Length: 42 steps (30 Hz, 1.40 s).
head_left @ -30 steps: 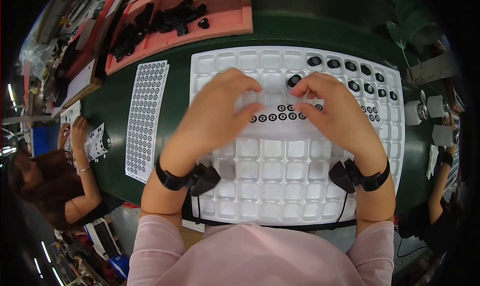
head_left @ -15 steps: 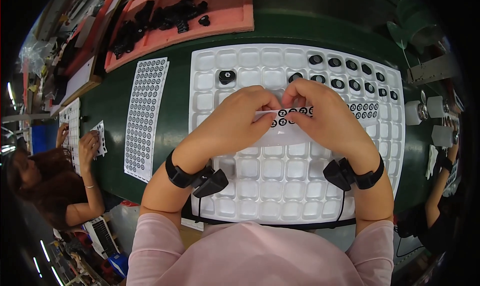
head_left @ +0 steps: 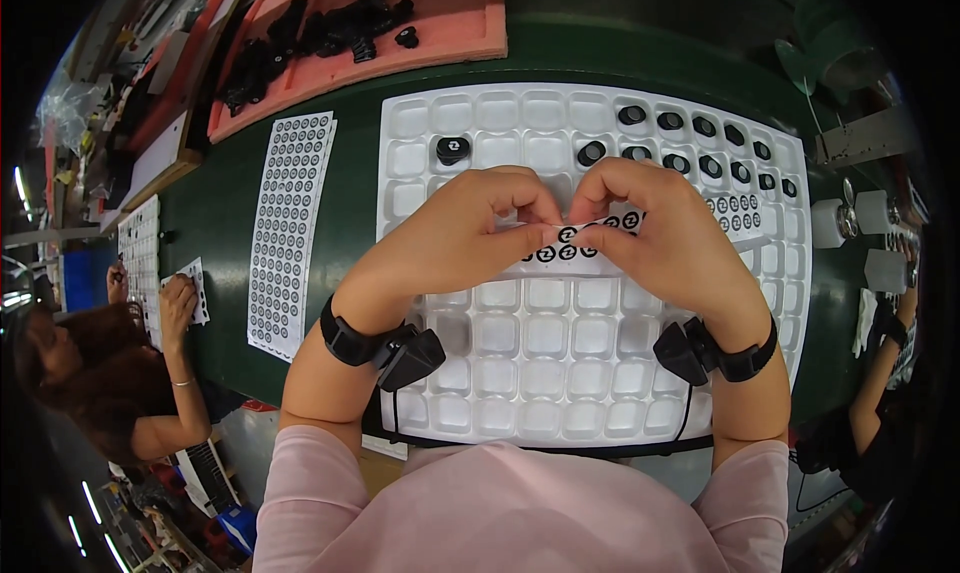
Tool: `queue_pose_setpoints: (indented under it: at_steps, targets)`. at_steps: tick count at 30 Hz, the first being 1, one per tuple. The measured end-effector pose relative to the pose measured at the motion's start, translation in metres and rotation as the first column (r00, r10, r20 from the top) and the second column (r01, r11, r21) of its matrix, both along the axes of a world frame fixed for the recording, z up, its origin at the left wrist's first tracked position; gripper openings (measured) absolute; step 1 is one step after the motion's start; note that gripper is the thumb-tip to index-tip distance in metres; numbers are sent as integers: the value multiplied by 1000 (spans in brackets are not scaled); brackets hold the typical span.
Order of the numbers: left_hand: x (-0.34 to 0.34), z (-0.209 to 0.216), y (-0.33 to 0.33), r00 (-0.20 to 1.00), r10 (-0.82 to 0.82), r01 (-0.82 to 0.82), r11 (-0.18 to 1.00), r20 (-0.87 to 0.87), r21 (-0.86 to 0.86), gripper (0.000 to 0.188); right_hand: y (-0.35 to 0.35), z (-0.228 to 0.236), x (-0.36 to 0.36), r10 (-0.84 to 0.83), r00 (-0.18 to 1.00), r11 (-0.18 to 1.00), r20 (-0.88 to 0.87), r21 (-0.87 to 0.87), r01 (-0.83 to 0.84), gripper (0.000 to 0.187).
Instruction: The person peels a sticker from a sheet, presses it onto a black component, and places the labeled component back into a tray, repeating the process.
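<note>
Both my hands pinch a white sheet of round black stickers [head_left: 568, 254] above a white compartment tray [head_left: 545, 333]. My left hand [head_left: 485, 218] grips the sheet's upper edge with thumb and fingertips. Close beside it, my right hand [head_left: 640, 213] pinches the same edge; its fingers hide part of the sticker rows, and the sheet runs on past it to the right. A black knob-like part [head_left: 453, 151] with a round emblem on top sits in a compartment at the tray's upper left. Several black parts with grey centres [head_left: 677, 164] lie in the upper right compartments.
More sticker sheets [head_left: 288, 233] lie on the green table left of the tray. Beyond them is a pink foam box [head_left: 440, 48] holding black parts [head_left: 345, 28]. A co-worker's hand [head_left: 178, 298] holds a small sheet at far left. White containers [head_left: 828, 223] stand at the right.
The sticker sheet has tilted between my fingers, so its lower part hangs less far down. My hands have shifted slightly, still pinching it. The co-worker's hand at left has moved a little.
</note>
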<state>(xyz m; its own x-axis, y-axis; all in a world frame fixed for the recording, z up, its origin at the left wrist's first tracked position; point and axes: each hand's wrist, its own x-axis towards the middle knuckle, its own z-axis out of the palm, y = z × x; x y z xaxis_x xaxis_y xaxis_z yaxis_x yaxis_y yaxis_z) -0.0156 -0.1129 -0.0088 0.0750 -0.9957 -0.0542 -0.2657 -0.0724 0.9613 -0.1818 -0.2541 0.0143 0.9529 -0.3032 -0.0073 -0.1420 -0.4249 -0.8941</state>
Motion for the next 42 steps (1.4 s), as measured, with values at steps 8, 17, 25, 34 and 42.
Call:
queue_pose_setpoints:
  at_steps: [8,17,25,34,42]
  targets:
    - [-1,-4,-2,1000,17,-17,999,9,37,6,5,-3,0,-33,999,994,-22,-100,31,12]
    - [-3,-20,-3,993,68,-71,997,97,24,8,-10,-9,1,-51,999,998,-17,-50,50,11]
    - [-13,-21,-7,821,118,-76,992,558,-99,9,-35,-45,9,-273,954,944,122,-159,290,32]
    - [-13,-29,-8,832,130,-86,991,539,-106,10,-33,-60,19,-188,977,901,97,-379,211,33]
    - [-16,-5,-8,878,337,-256,931,340,-261,21,-4,-30,11,-174,941,925,289,-281,257,45]
